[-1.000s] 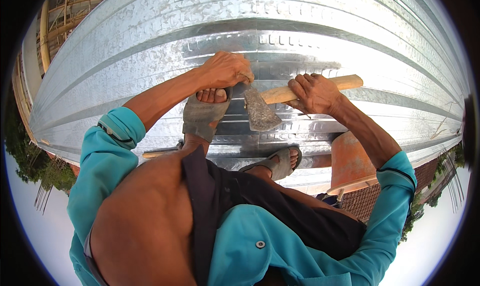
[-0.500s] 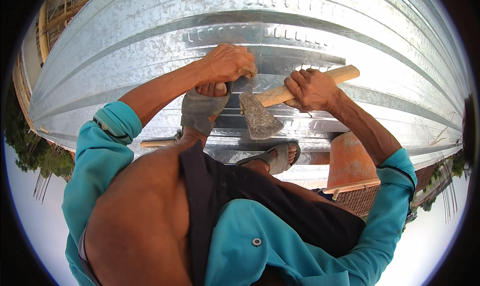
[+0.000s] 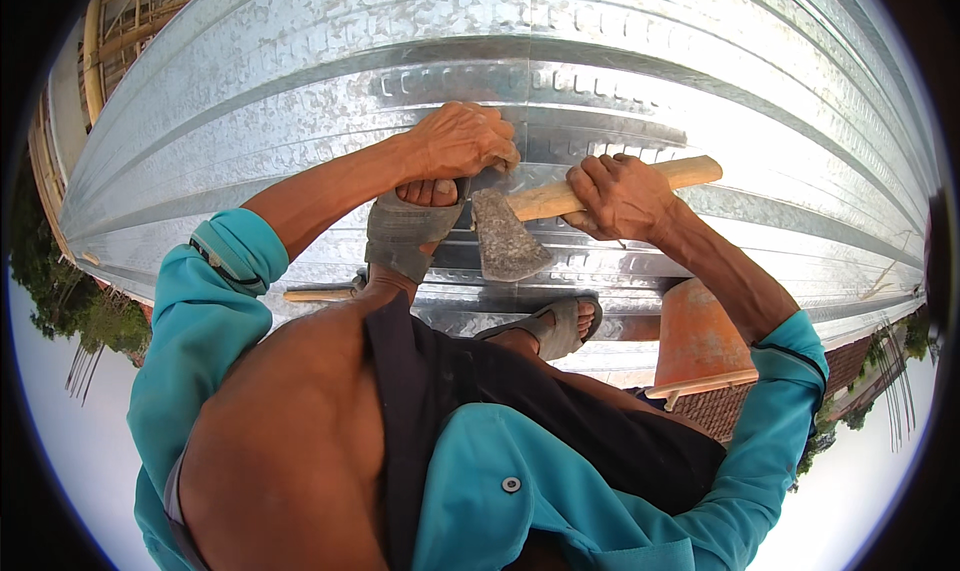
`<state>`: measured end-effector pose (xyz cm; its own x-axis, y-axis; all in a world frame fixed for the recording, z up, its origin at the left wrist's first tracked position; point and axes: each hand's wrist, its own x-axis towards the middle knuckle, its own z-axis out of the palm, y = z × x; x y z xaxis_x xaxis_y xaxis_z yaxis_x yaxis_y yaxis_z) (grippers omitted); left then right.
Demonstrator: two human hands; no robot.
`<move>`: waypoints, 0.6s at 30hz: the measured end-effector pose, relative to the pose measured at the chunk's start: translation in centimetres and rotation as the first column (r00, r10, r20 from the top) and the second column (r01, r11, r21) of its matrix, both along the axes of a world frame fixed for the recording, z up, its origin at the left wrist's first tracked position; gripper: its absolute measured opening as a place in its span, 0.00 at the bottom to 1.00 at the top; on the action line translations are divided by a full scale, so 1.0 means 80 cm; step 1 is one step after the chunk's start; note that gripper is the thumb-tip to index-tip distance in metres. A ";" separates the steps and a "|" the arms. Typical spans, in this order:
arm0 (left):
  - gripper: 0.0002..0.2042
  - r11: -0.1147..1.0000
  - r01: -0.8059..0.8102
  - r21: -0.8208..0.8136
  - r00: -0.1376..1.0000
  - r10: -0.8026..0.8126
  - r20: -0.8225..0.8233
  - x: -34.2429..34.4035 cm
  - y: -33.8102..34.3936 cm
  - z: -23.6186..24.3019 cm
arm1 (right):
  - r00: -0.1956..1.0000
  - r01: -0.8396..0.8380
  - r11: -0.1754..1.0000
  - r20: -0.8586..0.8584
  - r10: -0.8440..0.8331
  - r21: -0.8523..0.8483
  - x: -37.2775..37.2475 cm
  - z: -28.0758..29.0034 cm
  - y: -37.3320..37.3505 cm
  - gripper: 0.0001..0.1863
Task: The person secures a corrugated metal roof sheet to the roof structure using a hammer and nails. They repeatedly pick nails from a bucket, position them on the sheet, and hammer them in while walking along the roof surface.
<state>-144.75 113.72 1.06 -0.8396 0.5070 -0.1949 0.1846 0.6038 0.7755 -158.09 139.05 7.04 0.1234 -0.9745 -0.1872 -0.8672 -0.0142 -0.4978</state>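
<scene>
Right hand [image 3: 624, 199] grips the axe [image 3: 536, 202]. Left hand [image 3: 460, 141] curls, maybe lining up; can't tell what's inside. Tapping would need care

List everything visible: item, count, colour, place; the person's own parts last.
Metal sheeting: count unclear, silver, across the centre
Hatchet: one, grey and tan, in right hand
Wooden-handled tool: one, tan, left of centre
Bucket-like container: one, orange, right of centre
Poles: several, tan, upper left
Tiled surface: one, brown, lower right
Thin rods: several, dark, both sides
Trees: several, green, both sides
Sandals: two, grey, centre
Shorts: one pair, dark, lower centre
Shirt: one, turquoise, lower edge
Legs: two, partly bare, lower centre
Hands: two, bare, upper centre
</scene>
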 end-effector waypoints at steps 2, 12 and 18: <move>0.05 1.000 0.004 -0.013 1.000 -0.003 0.013 0.002 -0.006 -0.001 | 0.991 -0.056 0.979 0.109 0.078 -0.195 0.002 0.009 -0.004 0.25; 0.03 0.999 0.010 -0.041 1.000 -0.011 -0.026 -0.001 -0.008 -0.001 | 1.000 0.007 0.998 0.007 -0.007 0.070 -0.003 -0.007 0.008 0.25; 0.02 1.000 0.014 -0.004 1.000 -0.014 -0.007 -0.008 -0.001 0.001 | 0.997 0.055 0.995 -0.050 -0.051 0.088 -0.011 0.003 0.028 0.25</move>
<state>-145.41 113.66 1.14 -0.8337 0.5180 -0.1913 0.1981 0.6040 0.7720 -158.93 141.25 7.30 0.0613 -0.9585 -0.2784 -0.8882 0.0749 -0.4533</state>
